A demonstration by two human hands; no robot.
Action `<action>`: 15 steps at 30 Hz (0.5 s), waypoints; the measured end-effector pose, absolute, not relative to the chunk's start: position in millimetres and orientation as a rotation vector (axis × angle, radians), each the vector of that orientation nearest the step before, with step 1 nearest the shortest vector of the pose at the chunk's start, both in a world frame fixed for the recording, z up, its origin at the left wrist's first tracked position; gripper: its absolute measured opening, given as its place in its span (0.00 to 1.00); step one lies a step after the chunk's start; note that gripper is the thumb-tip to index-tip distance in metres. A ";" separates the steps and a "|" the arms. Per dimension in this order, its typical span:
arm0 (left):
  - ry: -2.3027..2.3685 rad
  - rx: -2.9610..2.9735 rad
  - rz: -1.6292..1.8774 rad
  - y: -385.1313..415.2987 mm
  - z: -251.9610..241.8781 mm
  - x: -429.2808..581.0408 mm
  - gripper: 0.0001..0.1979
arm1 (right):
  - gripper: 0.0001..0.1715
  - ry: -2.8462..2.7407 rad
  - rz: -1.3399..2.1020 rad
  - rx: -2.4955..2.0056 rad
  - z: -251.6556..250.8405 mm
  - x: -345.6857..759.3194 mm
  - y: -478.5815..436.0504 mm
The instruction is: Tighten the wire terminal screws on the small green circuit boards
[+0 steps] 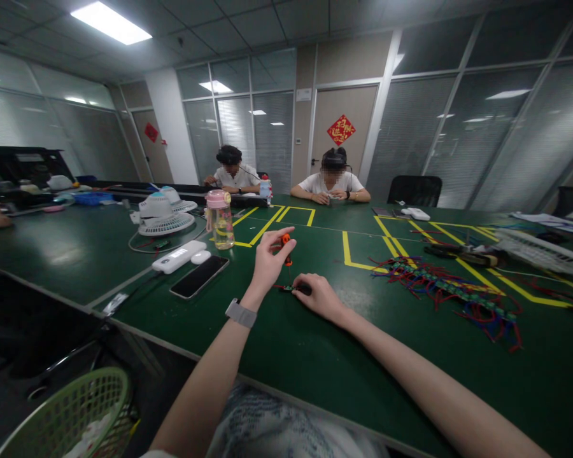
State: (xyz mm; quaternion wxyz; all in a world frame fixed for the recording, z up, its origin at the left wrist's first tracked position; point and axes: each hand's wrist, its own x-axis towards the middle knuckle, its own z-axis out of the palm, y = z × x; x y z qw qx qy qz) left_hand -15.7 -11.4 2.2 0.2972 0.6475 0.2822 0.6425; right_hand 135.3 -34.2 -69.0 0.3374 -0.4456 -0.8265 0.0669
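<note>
My left hand (268, 259), with a watch on its wrist, holds a screwdriver (287, 247) by its orange and black handle. The screwdriver stands nearly upright, its thin shaft pointing down at a small green circuit board (286, 289) on the table. I cannot tell whether the tip touches the board. My right hand (321, 298) rests on the table, fingers curled and pinching at the board's right edge. A small dark part (304, 288) shows by these fingers; what it is stays unclear.
Several wired circuit boards (449, 286) lie in a row at right. Left are a phone (199, 277), a white power bank (179, 256), a pink-lidded bottle (220, 219) and white fans (165, 213). Two people sit across the green table (267, 356). A green basket (76, 407) stands below.
</note>
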 end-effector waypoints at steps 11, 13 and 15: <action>0.783 1.638 1.772 -7.4 -2.6 -13.8 0.18 | 0.07 -2.194 0.114 -1.130 -68.4 135.3 -36.9; 0.862 1.507 1.864 -5.2 -4.5 -16.3 0.18 | 0.08 -2.186 0.120 -1.128 -69.2 135.4 -36.0; 0.927 1.357 2.009 -5.5 -3.7 -20.8 0.18 | 0.07 -2.186 0.128 -1.119 -70.0 135.6 -35.2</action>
